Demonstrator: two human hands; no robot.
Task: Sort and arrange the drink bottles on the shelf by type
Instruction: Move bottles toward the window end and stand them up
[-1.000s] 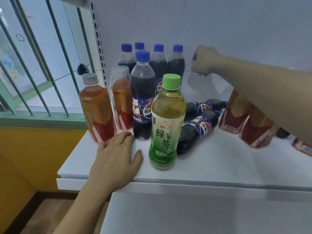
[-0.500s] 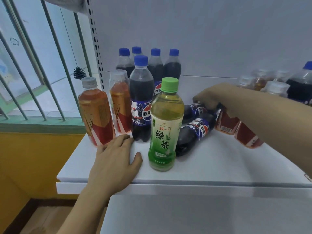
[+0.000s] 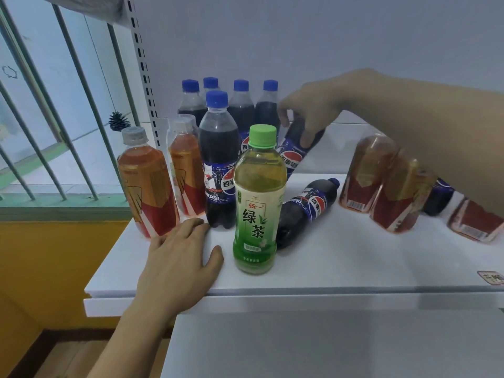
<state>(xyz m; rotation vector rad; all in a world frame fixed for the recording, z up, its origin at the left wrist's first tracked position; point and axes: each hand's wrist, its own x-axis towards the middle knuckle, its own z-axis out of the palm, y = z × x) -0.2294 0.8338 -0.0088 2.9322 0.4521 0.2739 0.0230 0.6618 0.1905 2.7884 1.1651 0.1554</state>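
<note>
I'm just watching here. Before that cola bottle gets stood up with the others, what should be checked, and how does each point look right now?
1. Right hand grips the tilted cola bottle: ok.
2. Free space beside the upright cola group: cannot tell, the green tea bottle blocks the view.
3. Cap of the held bottle closed: cannot tell, hidden by the hand.
4. Left hand flat on the shelf, out of the path: ok.
5. All cola sorted: not ok, another cola bottle lies on its side.
</note>
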